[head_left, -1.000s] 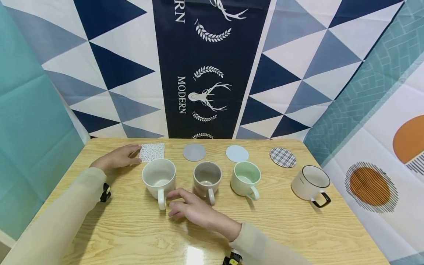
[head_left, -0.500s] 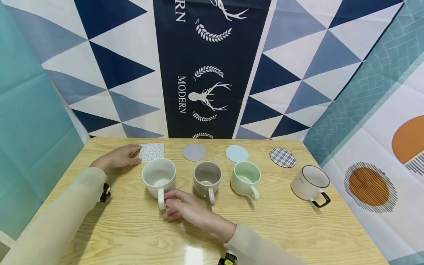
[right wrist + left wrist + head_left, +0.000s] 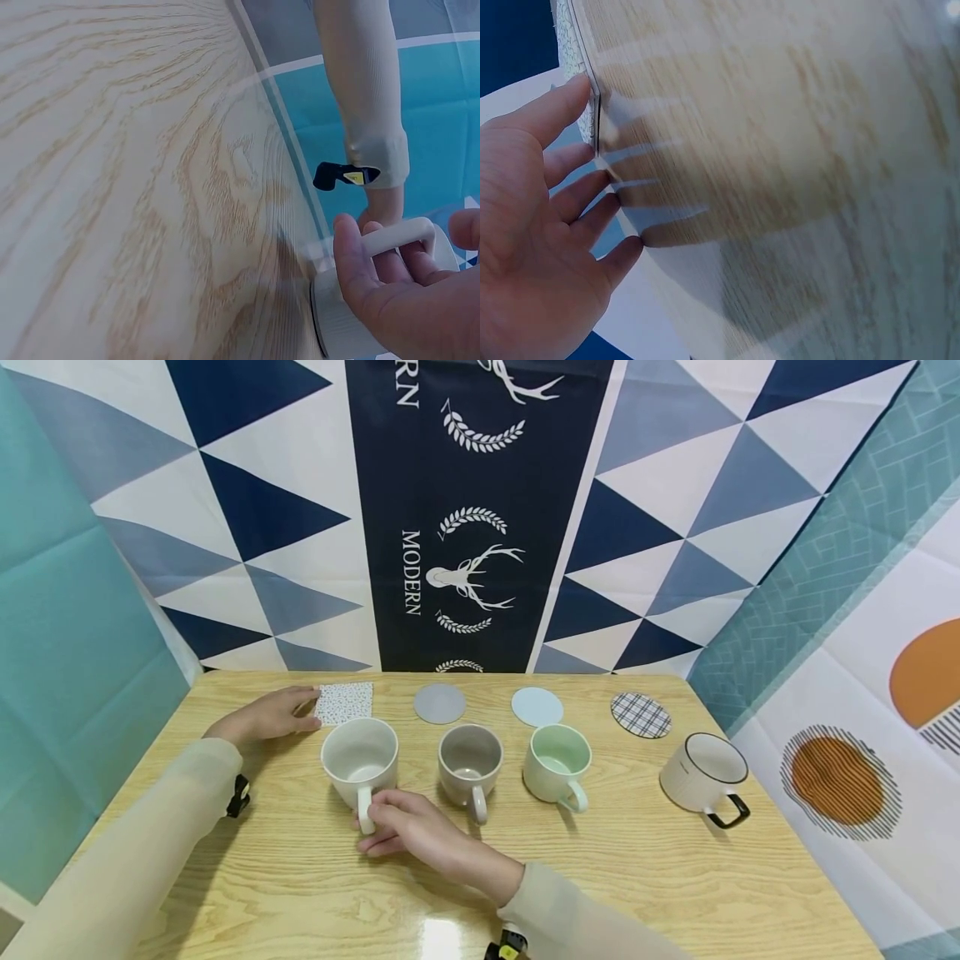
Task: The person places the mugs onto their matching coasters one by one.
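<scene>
In the head view, a large white mug (image 3: 343,781) stands upright on the wooden table, handle toward me. My right hand (image 3: 429,837) is at that handle; in the right wrist view, fingers of the right hand (image 3: 409,315) curl through the mug handle (image 3: 394,235), with the thumb apart on the other side. Behind the mug lies a square speckled coaster (image 3: 345,703). My left hand (image 3: 273,714) rests at its left edge, fingers loosely extended. From the left wrist, thumb and index of the left hand (image 3: 536,225) reach the rim of the coaster (image 3: 570,56).
Right of the white mug stand a taupe mug (image 3: 457,789), a mint green mug (image 3: 543,785) and a white enamel mug (image 3: 682,785) with a black handle. Along the back lie a grey coaster (image 3: 439,703), a pale blue coaster (image 3: 537,707) and a plaid coaster (image 3: 641,715).
My right hand has moved left, from beside the white mug's handle to gripping it. The left hand and the mugs have stayed in place.
</scene>
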Motion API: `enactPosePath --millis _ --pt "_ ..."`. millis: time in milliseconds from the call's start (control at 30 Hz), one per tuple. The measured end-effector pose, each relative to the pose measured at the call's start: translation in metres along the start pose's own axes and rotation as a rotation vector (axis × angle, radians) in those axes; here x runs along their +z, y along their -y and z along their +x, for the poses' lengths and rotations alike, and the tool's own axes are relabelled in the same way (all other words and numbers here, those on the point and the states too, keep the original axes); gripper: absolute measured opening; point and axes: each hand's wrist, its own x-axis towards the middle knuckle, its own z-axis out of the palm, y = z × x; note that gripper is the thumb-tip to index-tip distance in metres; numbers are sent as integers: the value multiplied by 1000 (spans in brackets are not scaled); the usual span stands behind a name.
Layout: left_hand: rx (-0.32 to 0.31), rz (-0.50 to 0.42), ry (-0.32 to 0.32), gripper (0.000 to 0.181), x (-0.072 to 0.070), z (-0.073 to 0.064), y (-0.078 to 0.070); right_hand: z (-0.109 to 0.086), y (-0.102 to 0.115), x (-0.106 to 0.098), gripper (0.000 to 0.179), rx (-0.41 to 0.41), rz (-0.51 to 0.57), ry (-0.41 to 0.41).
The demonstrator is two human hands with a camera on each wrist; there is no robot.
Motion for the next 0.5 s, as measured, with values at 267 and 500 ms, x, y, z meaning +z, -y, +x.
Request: enactPosePath --millis 267,500 --pt "-6 2 -7 74 0 0 0 4 -1 1 36 15 3 6" --pt "-1 8 0 73 -1 -1 -2 5 -1 3 38 12 -31 -3"
